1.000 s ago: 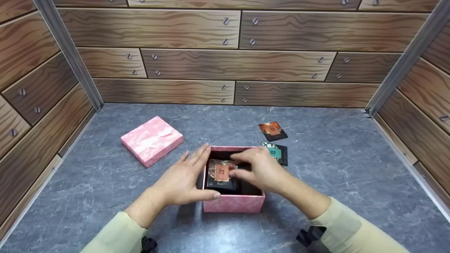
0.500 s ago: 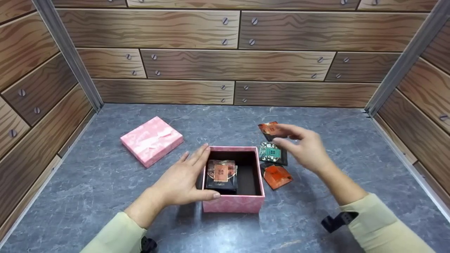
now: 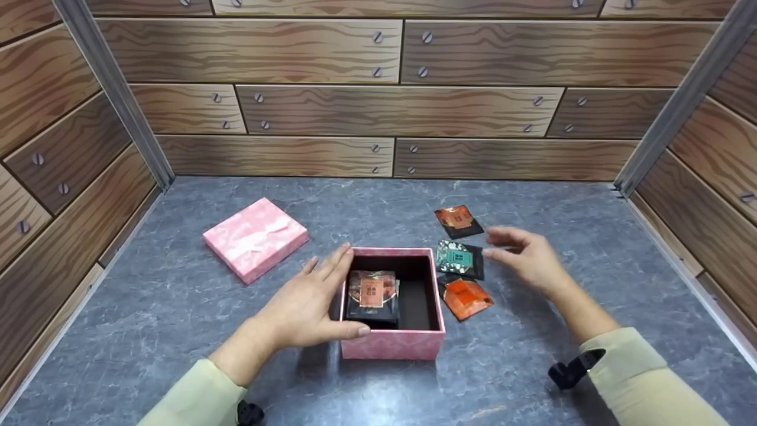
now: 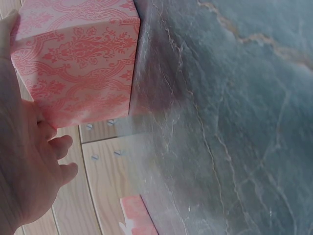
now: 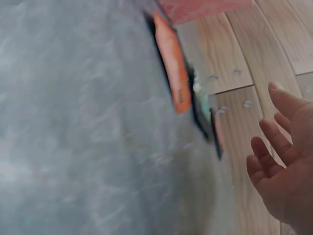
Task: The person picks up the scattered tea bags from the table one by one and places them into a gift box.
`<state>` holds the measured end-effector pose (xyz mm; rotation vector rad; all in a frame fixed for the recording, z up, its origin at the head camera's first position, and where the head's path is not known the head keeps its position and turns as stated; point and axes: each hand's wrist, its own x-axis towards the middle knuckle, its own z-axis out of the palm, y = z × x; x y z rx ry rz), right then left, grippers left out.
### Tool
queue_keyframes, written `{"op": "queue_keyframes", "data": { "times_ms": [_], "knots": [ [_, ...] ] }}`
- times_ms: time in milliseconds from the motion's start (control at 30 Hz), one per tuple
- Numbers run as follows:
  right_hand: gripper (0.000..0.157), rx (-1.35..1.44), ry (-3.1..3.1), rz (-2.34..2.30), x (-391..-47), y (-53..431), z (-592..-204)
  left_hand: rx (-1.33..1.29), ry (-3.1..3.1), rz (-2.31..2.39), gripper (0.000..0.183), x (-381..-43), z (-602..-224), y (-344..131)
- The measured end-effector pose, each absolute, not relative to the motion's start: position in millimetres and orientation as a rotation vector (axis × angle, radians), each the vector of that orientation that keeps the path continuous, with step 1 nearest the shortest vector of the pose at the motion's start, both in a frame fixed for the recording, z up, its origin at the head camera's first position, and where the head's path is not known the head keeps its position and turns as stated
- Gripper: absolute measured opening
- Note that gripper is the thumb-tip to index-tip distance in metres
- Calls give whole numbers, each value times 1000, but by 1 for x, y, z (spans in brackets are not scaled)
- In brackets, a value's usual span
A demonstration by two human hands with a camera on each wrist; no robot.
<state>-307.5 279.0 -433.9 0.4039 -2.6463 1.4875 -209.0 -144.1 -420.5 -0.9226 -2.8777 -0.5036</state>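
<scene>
In the head view, my left hand (image 3: 306, 300) rests along the left side of a pink box (image 3: 392, 345), thumb at the near rim and fingertips at the far left corner. The left wrist view shows that hand (image 4: 29, 166) against the box's patterned outside (image 4: 83, 68). Inside the box, a black-and-orange sachet (image 3: 372, 291) lies on top of others at the left. My right hand (image 3: 529, 260) hovers with bent fingers just right of a green sachet (image 3: 459, 258), holding nothing. One orange sachet (image 3: 459, 220) lies beyond the green one and another orange sachet (image 3: 467, 297) nearer me.
A pink lid (image 3: 255, 239) with a bow print lies on the grey marbled tabletop (image 3: 207, 313) at the back left. Wood-patterned walls (image 3: 331, 109) enclose the table at the back and both sides.
My right hand has left the inside of the box, passed rightward over the sachets and come down beside the green one. The left hand and the box stay put.
</scene>
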Motion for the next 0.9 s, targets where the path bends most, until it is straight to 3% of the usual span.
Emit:
{"op": "queue_keyframes", "data": {
  "times_ms": [333,900],
  "knots": [
    [46,558,-2786,1635,-301,282,-457,-921,-2874,-517,130,-208,-420,-144],
    [42,731,-2870,1411,-297,277,-470,-920,-2883,-505,130,-208,-420,-144]
  ]
}}
